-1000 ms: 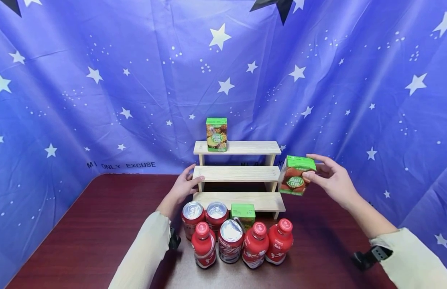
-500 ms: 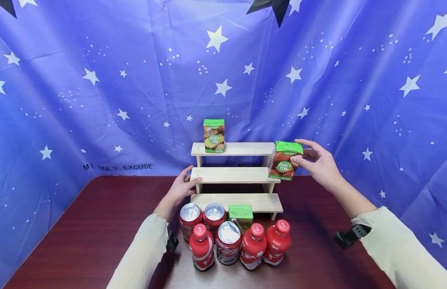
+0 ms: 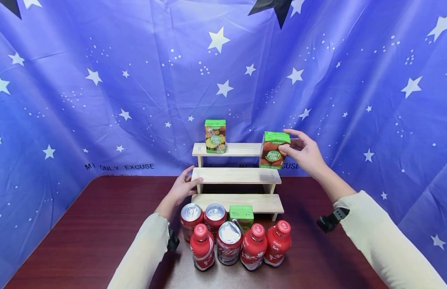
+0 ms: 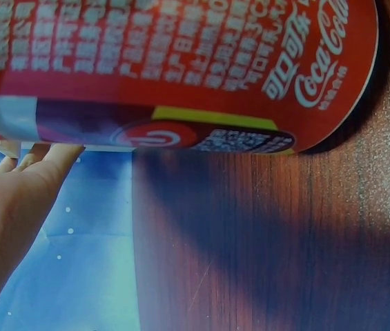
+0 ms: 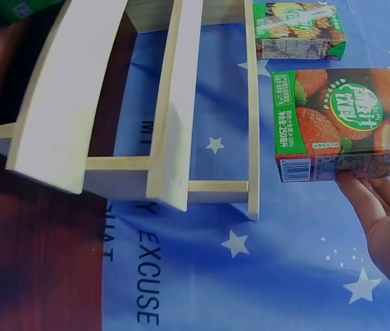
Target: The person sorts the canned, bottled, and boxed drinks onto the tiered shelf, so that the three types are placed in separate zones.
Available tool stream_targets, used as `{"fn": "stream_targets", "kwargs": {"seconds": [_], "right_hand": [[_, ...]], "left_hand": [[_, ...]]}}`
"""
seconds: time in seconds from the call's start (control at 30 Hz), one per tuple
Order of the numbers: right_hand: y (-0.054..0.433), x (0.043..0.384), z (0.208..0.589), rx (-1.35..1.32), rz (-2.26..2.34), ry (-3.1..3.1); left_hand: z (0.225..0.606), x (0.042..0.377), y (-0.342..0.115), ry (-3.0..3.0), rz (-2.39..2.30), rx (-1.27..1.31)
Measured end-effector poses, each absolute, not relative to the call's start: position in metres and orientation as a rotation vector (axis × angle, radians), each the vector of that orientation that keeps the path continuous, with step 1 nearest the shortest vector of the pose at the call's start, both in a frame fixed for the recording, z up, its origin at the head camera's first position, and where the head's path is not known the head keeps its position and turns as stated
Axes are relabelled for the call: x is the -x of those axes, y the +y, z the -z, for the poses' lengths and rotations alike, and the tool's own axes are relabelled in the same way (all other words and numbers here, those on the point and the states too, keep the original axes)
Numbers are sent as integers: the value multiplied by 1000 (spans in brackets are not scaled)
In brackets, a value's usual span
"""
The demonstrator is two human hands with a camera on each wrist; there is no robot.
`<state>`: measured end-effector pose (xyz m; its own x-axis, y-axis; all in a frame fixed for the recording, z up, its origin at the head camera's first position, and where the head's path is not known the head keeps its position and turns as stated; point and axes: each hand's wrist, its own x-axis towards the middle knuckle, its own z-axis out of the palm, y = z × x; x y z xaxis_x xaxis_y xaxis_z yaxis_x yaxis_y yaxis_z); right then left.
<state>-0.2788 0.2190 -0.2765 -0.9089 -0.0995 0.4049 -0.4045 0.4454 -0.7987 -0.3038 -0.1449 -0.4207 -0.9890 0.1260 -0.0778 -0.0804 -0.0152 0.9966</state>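
Note:
My right hand [image 3: 303, 152] pinches a green-topped strawberry juice box [image 3: 275, 150] between thumb and fingers, in front of the right end of the top step of a three-tier wooden display rack [image 3: 238, 175]. In the right wrist view the juice box [image 5: 339, 117] shows its strawberry print, a gap beside the top plank. A second juice box [image 3: 215, 136] stands upright on the top step, left side. My left hand [image 3: 181, 186] grips the left end of the middle step, thumb on the plank and fingers behind it. A cola can [image 4: 181, 69] blocks much of the left wrist view.
In front of the rack stand red cola cans [image 3: 229, 243], several in all with the red bottles [image 3: 253, 247]. A third juice box [image 3: 241, 212] stands upright among them, close to the lowest step. A blue star-patterned cloth [image 3: 137, 100] hangs behind the dark wooden table [image 3: 82, 224].
My right hand has carried the strawberry juice box leftward and up, from beside the rack to the top step's right end. The left hand has kept its place.

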Motion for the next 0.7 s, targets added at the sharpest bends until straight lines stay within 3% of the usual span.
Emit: {"fn": "stream_targets", "kwargs": {"seconds": [0.7], "right_hand": [[180,311,257,-410,-1486,-2419]], "left_hand": [[423,309,-145,2038,-2182,-49]]}}
